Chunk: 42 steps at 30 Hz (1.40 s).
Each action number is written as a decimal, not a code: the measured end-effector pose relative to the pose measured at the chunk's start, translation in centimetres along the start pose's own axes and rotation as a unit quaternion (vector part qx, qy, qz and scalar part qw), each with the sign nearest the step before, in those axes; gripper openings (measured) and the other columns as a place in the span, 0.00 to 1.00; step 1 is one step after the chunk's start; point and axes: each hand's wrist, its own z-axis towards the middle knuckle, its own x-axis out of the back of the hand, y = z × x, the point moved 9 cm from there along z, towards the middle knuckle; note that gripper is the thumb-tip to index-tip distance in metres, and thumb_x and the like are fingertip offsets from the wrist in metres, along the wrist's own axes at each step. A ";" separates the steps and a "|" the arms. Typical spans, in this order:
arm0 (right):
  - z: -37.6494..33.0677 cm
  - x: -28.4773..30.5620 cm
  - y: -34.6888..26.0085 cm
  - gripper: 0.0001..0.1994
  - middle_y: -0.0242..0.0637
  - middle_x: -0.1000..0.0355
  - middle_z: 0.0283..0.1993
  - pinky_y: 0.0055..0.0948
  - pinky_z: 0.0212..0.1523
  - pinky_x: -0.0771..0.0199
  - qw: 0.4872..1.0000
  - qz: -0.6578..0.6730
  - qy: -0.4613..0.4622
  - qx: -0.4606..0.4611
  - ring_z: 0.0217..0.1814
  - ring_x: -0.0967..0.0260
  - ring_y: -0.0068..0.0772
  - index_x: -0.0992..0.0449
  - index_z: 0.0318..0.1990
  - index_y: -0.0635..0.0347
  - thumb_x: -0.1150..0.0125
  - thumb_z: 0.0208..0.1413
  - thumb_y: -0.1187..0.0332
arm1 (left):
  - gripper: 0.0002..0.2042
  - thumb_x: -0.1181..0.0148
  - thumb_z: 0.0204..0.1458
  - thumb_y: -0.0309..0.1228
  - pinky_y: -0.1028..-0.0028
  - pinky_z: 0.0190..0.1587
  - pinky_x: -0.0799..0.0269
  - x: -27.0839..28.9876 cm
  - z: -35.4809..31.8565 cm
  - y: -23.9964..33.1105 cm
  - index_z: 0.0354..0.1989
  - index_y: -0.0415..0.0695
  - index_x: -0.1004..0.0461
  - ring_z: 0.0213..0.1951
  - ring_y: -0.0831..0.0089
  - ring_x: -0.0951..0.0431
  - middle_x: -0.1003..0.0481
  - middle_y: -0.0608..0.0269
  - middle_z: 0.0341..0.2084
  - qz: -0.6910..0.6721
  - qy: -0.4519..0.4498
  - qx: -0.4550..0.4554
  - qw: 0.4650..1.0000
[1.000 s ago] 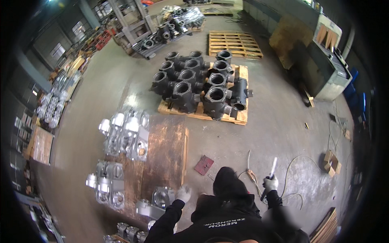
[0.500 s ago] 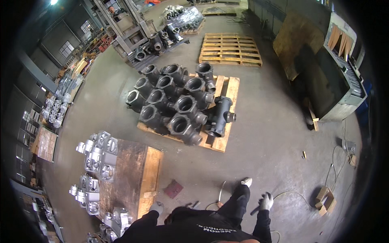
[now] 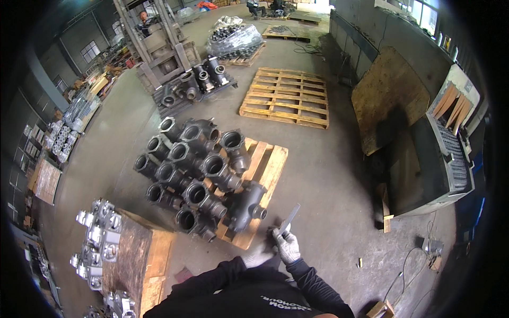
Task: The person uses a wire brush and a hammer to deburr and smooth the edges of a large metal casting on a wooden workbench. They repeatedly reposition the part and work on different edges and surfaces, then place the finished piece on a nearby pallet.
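In front of my body, my gloved right hand (image 3: pixel 287 248) is closed around the end of a long flat grey tool that looks like a file (image 3: pixel 290 216). The tool's blade points up and away from me. Close by on the left, my gloved left hand (image 3: pixel 258 257) hangs low near my body; its fingers are too unclear to read. Just beyond both hands a dark cast-metal pipe fitting (image 3: pixel 245 206) lies on its side on a wooden pallet (image 3: pixel 271 168). Several more dark fittings (image 3: pixel 197 195) stand on that pallet with their round openings upward.
At the left, silver castings (image 3: pixel 101 233) sit on a wooden crate (image 3: pixel 154 265). Another wooden pallet (image 3: pixel 286 98) lies farther ahead. A forklift (image 3: pixel 159 45) with a person on it carries more fittings at the far left. A dark metal bin (image 3: pixel 424 169) stands right.
My right hand has come up and inward from my right side with the tool. My left hand has moved right. The fittings pallet now appears nearer, lower and farther left.
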 end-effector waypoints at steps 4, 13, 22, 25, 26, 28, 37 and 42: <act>8.4 6.3 -11.9 0.15 0.39 0.20 0.50 0.27 0.52 0.23 0.966 -0.174 0.055 0.181 0.49 0.23 0.27 0.20 0.54 0.66 0.35 0.64 0.68 | 0.15 0.44 0.63 0.32 0.65 0.57 0.30 0.3 16.2 3.0 0.54 0.38 0.28 0.55 0.62 0.25 0.25 0.49 0.49 -0.031 -0.038 -0.079 0.996; 26.6 29.3 -22.1 0.22 0.50 0.24 0.60 0.35 0.65 0.28 0.951 -0.202 0.201 0.123 0.63 0.26 0.37 0.31 0.65 0.73 0.41 0.68 0.68 | 0.12 0.42 0.63 0.36 0.66 0.43 0.25 17.1 32.6 2.6 0.50 0.44 0.23 0.37 0.64 0.20 0.20 0.54 0.36 0.198 0.125 0.143 0.962; 55.2 24.7 -51.4 0.35 0.61 0.37 0.69 0.49 0.60 0.25 0.776 -0.448 0.049 0.441 0.64 0.31 0.68 0.43 0.74 0.63 0.36 0.61 0.67 | 0.07 0.47 0.62 0.30 0.64 0.28 0.28 13.6 28.3 -10.6 0.38 0.45 0.23 0.25 0.65 0.23 0.24 0.60 0.25 -0.433 0.450 0.335 0.706; 60.4 17.4 -65.5 0.34 0.60 0.39 0.72 0.47 0.70 0.34 0.690 -0.422 0.008 0.588 0.72 0.38 0.63 0.43 0.74 0.63 0.38 0.64 0.67 | 0.07 0.46 0.58 0.29 0.68 0.14 0.44 5.1 28.3 -13.5 0.26 0.52 0.30 0.11 0.69 0.38 0.37 0.68 0.12 -0.574 0.499 0.326 0.562; 61.6 15.0 -69.4 0.33 0.58 0.38 0.71 0.47 0.70 0.34 0.660 -0.417 0.005 0.625 0.72 0.37 0.62 0.41 0.74 0.63 0.37 0.64 0.66 | 0.06 0.46 0.58 0.27 0.67 0.14 0.43 2.6 28.8 -13.9 0.28 0.52 0.29 0.11 0.70 0.39 0.37 0.68 0.12 -0.566 0.524 0.320 0.550; 63.4 10.0 -75.8 0.33 0.56 0.36 0.71 0.48 0.70 0.36 0.606 -0.401 0.001 0.687 0.71 0.37 0.62 0.40 0.73 0.62 0.36 0.63 0.64 | 0.05 0.45 0.57 0.25 0.68 0.15 0.41 -2.3 31.4 -13.9 0.31 0.51 0.27 0.13 0.70 0.36 0.34 0.67 0.14 -0.574 0.527 0.322 0.537; 67.4 -7.9 -87.0 0.32 0.50 0.36 0.71 0.48 0.70 0.35 0.387 -0.296 -0.017 0.873 0.73 0.38 0.54 0.38 0.73 0.55 0.36 0.64 0.59 | 0.04 0.41 0.53 0.23 0.68 0.15 0.37 -4.6 44.4 -12.1 0.32 0.48 0.23 0.14 0.69 0.31 0.29 0.64 0.16 -0.510 0.610 0.435 0.422; 71.3 -14.5 -88.8 0.35 0.59 0.41 0.73 0.50 0.76 0.46 0.350 -0.360 -0.004 0.865 0.76 0.45 0.63 0.42 0.73 0.67 0.44 0.62 0.61 | 0.04 0.37 0.54 0.25 0.73 0.27 0.30 9.9 49.9 -10.0 0.37 0.43 0.20 0.24 0.76 0.26 0.24 0.68 0.24 -0.371 0.712 0.284 0.525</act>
